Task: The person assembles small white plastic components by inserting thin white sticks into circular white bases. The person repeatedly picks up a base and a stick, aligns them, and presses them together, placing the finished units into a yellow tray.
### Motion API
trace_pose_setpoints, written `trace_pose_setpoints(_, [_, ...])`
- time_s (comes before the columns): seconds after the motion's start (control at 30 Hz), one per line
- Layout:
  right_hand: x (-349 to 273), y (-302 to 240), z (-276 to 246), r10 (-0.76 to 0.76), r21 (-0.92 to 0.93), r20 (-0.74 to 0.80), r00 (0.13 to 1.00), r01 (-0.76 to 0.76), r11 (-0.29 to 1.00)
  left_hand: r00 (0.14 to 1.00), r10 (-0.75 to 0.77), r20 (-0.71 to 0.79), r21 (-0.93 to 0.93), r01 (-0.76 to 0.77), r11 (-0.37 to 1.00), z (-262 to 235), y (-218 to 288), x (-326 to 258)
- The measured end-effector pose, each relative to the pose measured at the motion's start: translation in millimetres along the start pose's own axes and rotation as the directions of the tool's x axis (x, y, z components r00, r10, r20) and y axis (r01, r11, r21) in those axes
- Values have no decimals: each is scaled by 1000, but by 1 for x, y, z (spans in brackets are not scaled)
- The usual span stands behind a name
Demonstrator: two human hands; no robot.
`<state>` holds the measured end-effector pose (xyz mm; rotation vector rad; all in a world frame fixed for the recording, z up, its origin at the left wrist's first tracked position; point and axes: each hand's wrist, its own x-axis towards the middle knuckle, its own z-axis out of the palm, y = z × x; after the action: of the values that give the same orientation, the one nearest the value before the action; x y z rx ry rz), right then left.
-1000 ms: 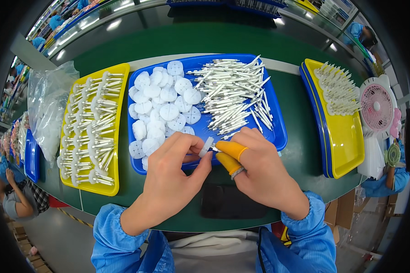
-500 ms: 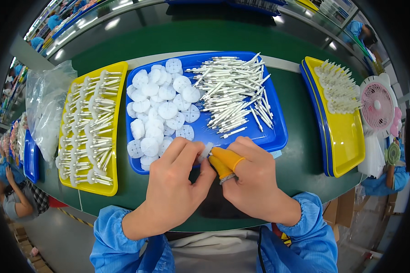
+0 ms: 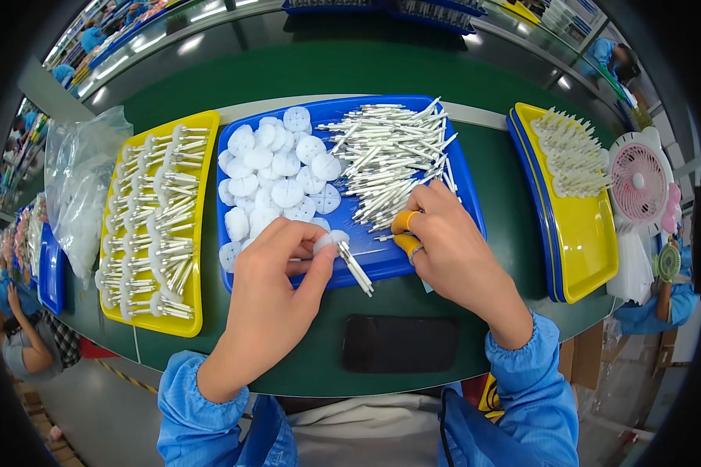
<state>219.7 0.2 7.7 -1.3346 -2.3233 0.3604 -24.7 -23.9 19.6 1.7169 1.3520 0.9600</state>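
A round white plastic disc (image 3: 331, 240) is pinched between the thumb and fingers of my left hand (image 3: 276, 272). Several white rods (image 3: 356, 268) stick out of the disc toward the lower right. My right hand (image 3: 456, 241) wears yellow finger covers and a ring. Its thumb and finger close around the end of a white rod at the near edge of the rod pile (image 3: 397, 152). That pile fills the right part of a blue tray (image 3: 471, 187). Loose white discs (image 3: 286, 192) with cross marks and small holes are heaped in the tray's left part.
At left, a yellow tray (image 3: 195, 307) holds rows of discs fitted with rods, beside a clear plastic bag (image 3: 82, 179). Stacked trays at right carry a yellow one (image 3: 588, 265) with more fitted discs (image 3: 572, 152). A pink fan (image 3: 639, 177) stands beyond. A black phone (image 3: 401, 343) lies near me.
My hands have moved apart. The right hand has gone up and right to the rod pile, while the left keeps the disc, its rods now showing. The phone has come into sight.
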Motion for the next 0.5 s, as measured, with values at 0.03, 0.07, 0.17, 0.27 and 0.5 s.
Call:
trace_pose_setpoints(0.03, [-1,0,-2,-5,31,2,1000,5,1000,1000,-18,-1,-37,18,999,0,1,0])
trace_pose_setpoints(0.07, [-4,-2,-5,-10,61,4,1000,10,998,999,-35,-1,-74,35,997,0,2,-1])
trace_pose_setpoints(0.17, [-8,-25,-20,104,316,70,992,-121,941,999,-39,31,-74,41,996,-2,0,0])
trace_pose_setpoints(0.27, [-12,-40,-19,96,466,64,993,-115,877,994,-47,97,-84,55,995,-3,1,0])
trace_pose_setpoints(0.5, [-14,-39,-17,-18,414,17,1000,10,910,985,-63,157,-84,77,993,-4,4,-1])
